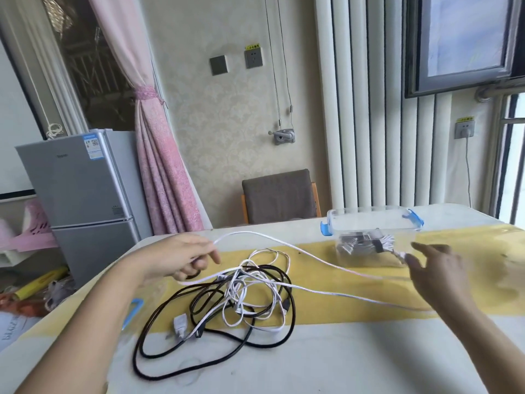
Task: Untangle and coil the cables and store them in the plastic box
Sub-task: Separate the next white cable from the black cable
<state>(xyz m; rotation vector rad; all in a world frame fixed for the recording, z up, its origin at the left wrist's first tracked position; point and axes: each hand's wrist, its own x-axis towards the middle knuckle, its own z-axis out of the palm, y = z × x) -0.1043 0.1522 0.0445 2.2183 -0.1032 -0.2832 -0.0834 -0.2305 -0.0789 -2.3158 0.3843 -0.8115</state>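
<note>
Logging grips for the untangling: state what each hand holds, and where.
Left hand pinches the long white flat cable at a bend mid-length. Right hand is blurred beside a grey-tipped cable end; its grip cannot be told.

Beige patterned wall [216, 118] straight ahead, carrying a grey switch plate [218, 65] and a socket [253, 58] side by side. To the left, a pink curtain [159, 155] hangs tied back, with a grey two-door fridge [85, 189] standing beside it. A brown-cushioned chair [279, 197] is pushed up against the far edge of the table [341, 359], which is covered in white with a yellow strip. Tall white radiator columns [377, 109] rise on the right, and there's daylight coming through the open window [466, 38] above.
</note>
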